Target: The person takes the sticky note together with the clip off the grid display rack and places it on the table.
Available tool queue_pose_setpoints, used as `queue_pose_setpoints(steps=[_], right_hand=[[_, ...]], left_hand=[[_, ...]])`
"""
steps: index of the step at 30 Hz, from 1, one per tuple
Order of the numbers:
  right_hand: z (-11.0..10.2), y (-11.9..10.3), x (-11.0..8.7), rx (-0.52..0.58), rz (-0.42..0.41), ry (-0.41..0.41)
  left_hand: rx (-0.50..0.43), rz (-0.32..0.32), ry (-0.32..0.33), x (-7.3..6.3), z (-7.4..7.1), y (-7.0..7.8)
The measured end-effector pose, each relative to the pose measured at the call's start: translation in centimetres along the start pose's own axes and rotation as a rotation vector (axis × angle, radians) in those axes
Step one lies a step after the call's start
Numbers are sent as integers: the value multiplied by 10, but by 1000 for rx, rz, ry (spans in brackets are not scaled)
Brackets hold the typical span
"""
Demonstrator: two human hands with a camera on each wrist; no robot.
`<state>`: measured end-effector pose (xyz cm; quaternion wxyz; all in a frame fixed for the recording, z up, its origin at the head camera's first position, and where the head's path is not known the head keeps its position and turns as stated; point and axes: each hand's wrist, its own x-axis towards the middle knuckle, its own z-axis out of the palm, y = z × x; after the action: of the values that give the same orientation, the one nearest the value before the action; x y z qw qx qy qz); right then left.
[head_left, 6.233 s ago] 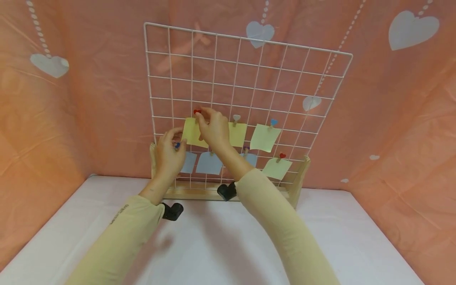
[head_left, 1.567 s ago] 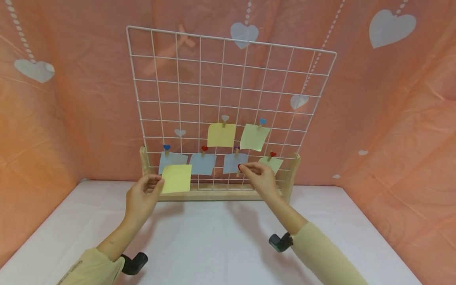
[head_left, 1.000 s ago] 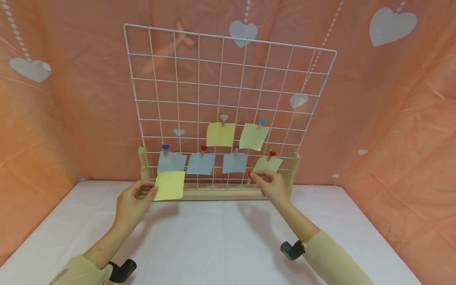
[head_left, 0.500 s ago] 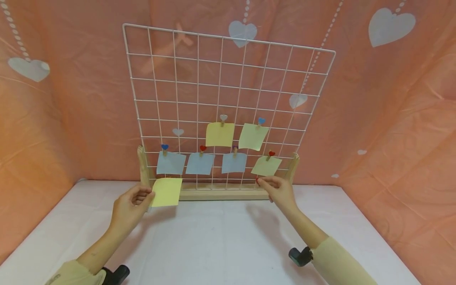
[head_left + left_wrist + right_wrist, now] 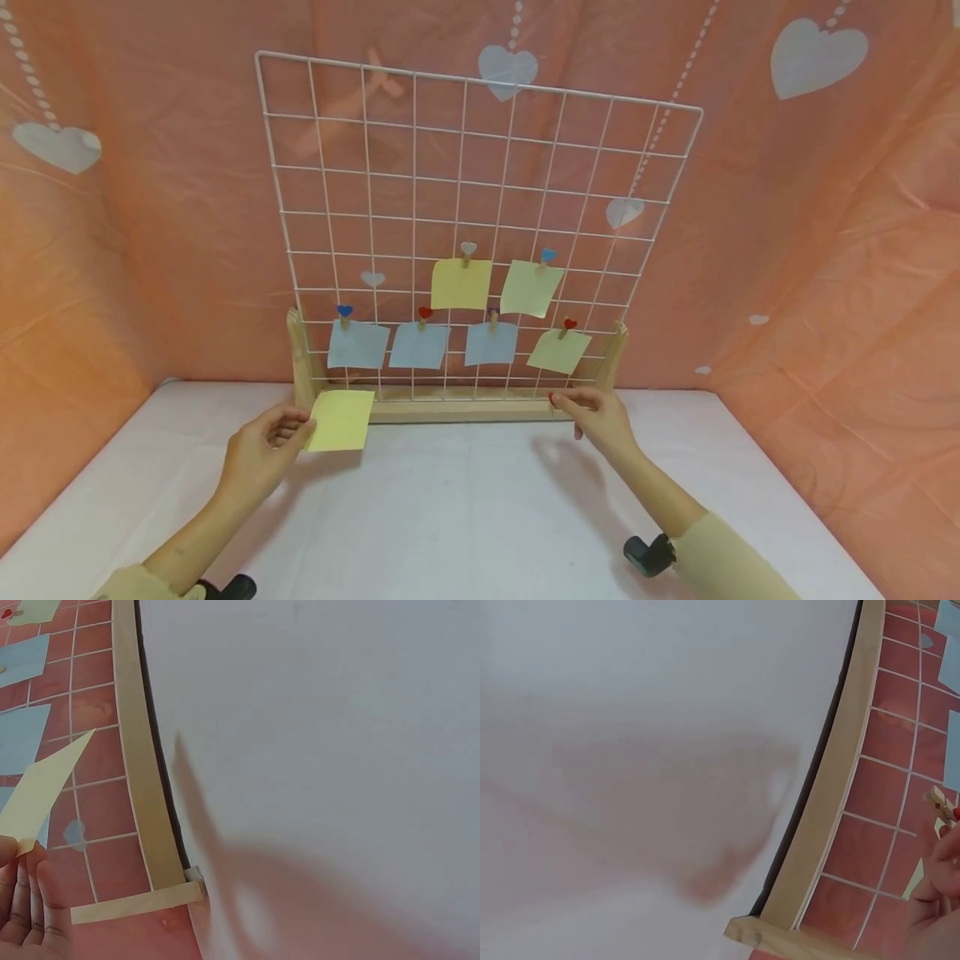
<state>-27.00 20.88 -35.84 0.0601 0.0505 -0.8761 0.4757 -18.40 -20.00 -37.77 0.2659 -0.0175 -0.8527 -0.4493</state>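
Note:
My left hand (image 5: 258, 454) pinches a yellow sticky note (image 5: 341, 421) by its left edge, in front of the lower left of a white wire grid (image 5: 435, 179). The left wrist view shows the same note (image 5: 41, 784) between thumb and fingers. My right hand (image 5: 603, 417) pinches a small wooden clothespin with a red heart (image 5: 551, 398) at the grid's lower right; its wooden jaws show in the right wrist view. Clipped on the grid are a yellow note (image 5: 461, 284), a pale green note (image 5: 531, 288), several blue notes (image 5: 358, 345) and another green note (image 5: 558, 351).
The grid stands in a wooden base (image 5: 457, 411) with side posts (image 5: 302, 358) on a white tabletop (image 5: 450, 508). An orange curtain with white hearts (image 5: 817, 58) hangs behind and at both sides.
The yellow note and red-heart clothespin have come off the grid's upper left. Since then both hands have moved down and apart, the left carrying the note, the right the clothespin.

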Motion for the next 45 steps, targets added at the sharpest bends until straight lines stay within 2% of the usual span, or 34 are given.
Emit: queue_pose_setpoints(steps=[8,22,31,40,45], right_hand=[[-4,12,-5,-55,51,-6],[-19,28,-14,-151,91,-40],[-28,37,-21,-128,157,-109],[-40,49,-28,-108,123,-240],[-43,53,-30,-107,146,-284]], left_hand=[[39,-47,-71,-6,-6,-9],[98,-111,-163,-13,-15,-23],[155,-150,-254,-16,-26,-37],[180,-212,-348,-18,-38,-49],[176,-231,-382,-20,-43,-53]])
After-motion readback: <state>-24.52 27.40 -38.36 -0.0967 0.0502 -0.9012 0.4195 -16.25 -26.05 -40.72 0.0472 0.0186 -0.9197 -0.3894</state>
